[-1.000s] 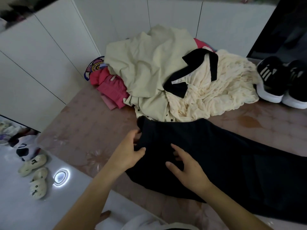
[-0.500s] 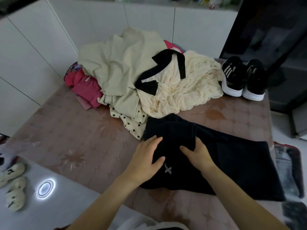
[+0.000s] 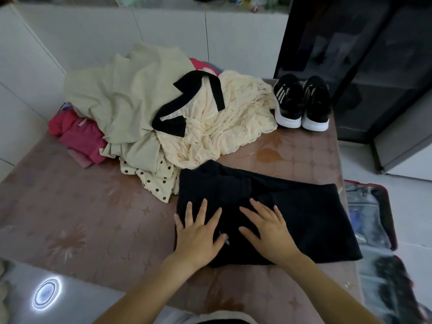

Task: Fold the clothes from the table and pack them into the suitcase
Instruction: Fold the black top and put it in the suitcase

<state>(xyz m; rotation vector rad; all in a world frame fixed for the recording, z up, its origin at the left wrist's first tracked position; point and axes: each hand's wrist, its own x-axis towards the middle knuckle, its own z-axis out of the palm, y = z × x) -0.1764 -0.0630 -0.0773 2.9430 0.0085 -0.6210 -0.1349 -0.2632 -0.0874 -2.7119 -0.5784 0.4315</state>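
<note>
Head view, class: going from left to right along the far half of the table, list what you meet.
pink clothes → pale beige garment → cream dress with black ribbon → pair of black sneakers

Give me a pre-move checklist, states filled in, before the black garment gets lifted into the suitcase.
1. Both hands flat on the black garment: ok; left hand and right hand press it with straight fingers.
2. Garment folded compact: not ok; its right half lies spread toward the table edge.
3. Garment free of the polka-dot cloth: cannot tell; the two meet at its far left corner.
4. Suitcase open to the right of the table: ok.
5. Room left inside the suitcase: cannot tell; blurred.
6. Shoes out of the way: ok; they stand at the far corner.
</note>
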